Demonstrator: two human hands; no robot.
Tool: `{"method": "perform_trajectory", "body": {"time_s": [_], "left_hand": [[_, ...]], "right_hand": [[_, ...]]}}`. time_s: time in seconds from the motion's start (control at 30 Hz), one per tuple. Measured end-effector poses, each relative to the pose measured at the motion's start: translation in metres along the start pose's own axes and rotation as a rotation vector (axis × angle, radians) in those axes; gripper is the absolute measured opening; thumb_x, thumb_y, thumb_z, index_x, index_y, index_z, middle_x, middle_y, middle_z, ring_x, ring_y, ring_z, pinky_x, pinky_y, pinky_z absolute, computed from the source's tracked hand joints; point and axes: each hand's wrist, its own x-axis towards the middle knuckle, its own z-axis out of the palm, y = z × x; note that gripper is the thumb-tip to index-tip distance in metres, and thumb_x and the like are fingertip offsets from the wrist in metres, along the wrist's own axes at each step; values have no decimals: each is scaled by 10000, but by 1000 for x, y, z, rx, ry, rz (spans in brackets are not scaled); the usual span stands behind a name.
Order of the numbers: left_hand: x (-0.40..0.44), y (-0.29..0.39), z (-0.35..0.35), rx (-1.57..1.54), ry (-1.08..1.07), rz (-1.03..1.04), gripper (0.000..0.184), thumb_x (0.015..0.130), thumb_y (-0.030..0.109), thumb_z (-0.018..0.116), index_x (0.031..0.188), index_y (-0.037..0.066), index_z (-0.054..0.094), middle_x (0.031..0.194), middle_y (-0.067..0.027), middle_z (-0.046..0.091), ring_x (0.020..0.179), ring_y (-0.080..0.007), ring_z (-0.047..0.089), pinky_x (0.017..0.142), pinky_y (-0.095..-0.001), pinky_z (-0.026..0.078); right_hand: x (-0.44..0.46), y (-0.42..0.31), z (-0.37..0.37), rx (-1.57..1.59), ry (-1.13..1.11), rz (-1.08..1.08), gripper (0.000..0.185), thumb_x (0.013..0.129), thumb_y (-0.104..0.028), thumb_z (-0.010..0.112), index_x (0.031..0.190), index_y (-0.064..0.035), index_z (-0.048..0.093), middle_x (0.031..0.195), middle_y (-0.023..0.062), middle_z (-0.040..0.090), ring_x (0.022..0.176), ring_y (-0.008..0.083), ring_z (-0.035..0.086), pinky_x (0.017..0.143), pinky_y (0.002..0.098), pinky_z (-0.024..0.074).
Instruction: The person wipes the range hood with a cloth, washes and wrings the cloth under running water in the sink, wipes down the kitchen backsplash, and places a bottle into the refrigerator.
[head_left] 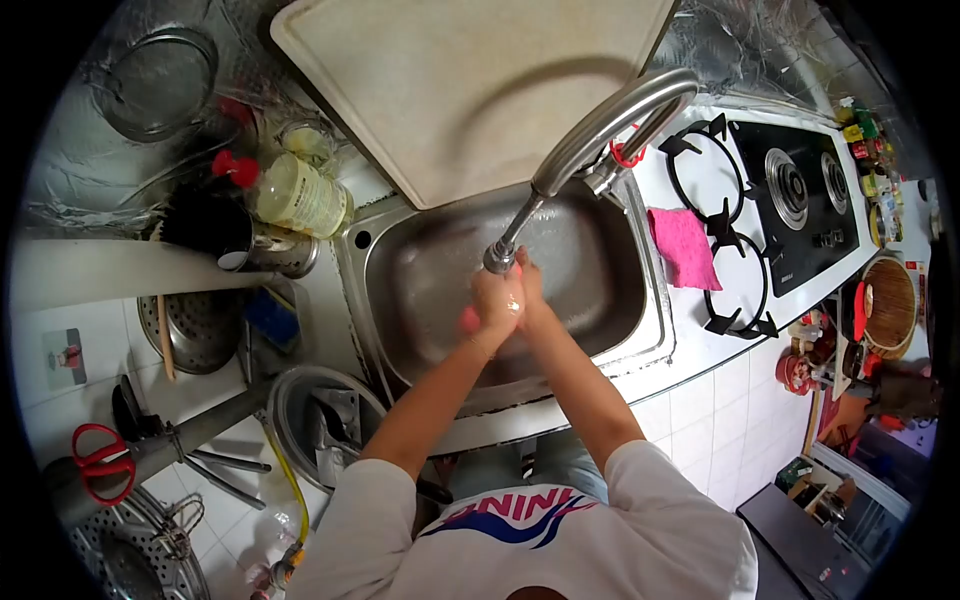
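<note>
Over the metal sink [610, 335], my two hands are pressed together right under the spout of the faucet [590, 135]. My left hand [494, 302] is closed and wet, with its back towards me. A soft-looking pink thing [468, 320] sticks out at its left side, mostly hidden, and its kind I cannot make out. My right hand [530, 278] is held against the left one, its fingers curled up near the spout. A bit of pink also shows between the two hands.
A large cutting board [450, 90] leans behind the sink. To the right lie a pink cloth [685, 247], black burner grates [706, 180] and a gas stove [800, 210]. Left are a plastic bottle [300, 195], a colander [195, 335], a bowl [290, 425] and red-handled scissors [103, 463].
</note>
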Motion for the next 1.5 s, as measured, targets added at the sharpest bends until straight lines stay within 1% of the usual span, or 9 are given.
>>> {"method": "perform_trajectory", "body": {"time_s": [0.07,0.1,0.27,0.63,0.87,1.1,1.27,1.33,1.5], "left_hand": [[7,6,-5,92,30,-15,300,872,310,558,812,28,642,799,-223,621,796,-400,605,686,-454,446],[34,-26,2,-124,76,464,353,881,352,536,769,26,611,772,-217,614,723,-421,586,662,-463,438],[63,-28,-11,-75,-84,181,389,893,360,600,719,14,571,619,-33,565,608,-125,544,570,-315,434],[93,36,-150,271,-819,56,269,800,245,702,777,-13,631,627,5,536,565,-78,467,509,-274,415],[120,0,-195,393,-857,400,293,810,227,702,728,-7,546,646,24,489,648,-64,466,585,-248,413],[84,-19,-132,40,-368,179,199,902,187,576,818,7,593,725,2,573,692,-83,519,636,-265,436],[-4,9,-74,-200,-744,0,264,892,53,511,1151,2,535,931,-65,617,825,-162,597,727,-313,508],[-27,-16,-58,91,-546,725,284,911,24,456,1188,-15,503,957,-92,621,798,-196,632,674,-300,538],[22,-2,-91,-120,-643,-131,210,932,84,461,1088,5,580,890,-112,648,710,-174,634,606,-280,525]], "right_hand": [[-21,-2,24,65,39,22,304,967,-258,412,975,4,567,898,126,618,756,228,613,681,390,504],[-45,-4,37,123,90,52,305,965,-268,416,952,-1,563,875,130,615,736,236,612,686,399,508],[-68,-36,37,9,-69,128,339,958,-335,471,949,-14,580,774,102,626,583,210,588,555,306,510],[-101,-102,-22,-1296,-188,-365,234,831,-217,698,811,7,633,728,18,556,646,90,474,558,277,391],[-85,-113,-37,-1109,-328,-615,273,825,-233,696,701,-10,601,670,19,552,641,88,472,570,273,387],[-82,-77,-6,-453,-316,-156,90,891,-162,611,898,-91,557,805,-29,582,682,68,529,590,213,411],[-79,-47,12,-82,-306,76,199,911,-149,554,1091,-78,506,942,17,590,792,123,582,666,272,495],[-77,-40,23,-128,-144,-29,265,939,-189,525,1157,-41,490,979,65,604,805,180,615,648,307,524],[-82,-53,29,-80,-161,-31,266,982,-220,450,1168,-33,486,1011,100,610,821,211,637,666,343,553]]}}
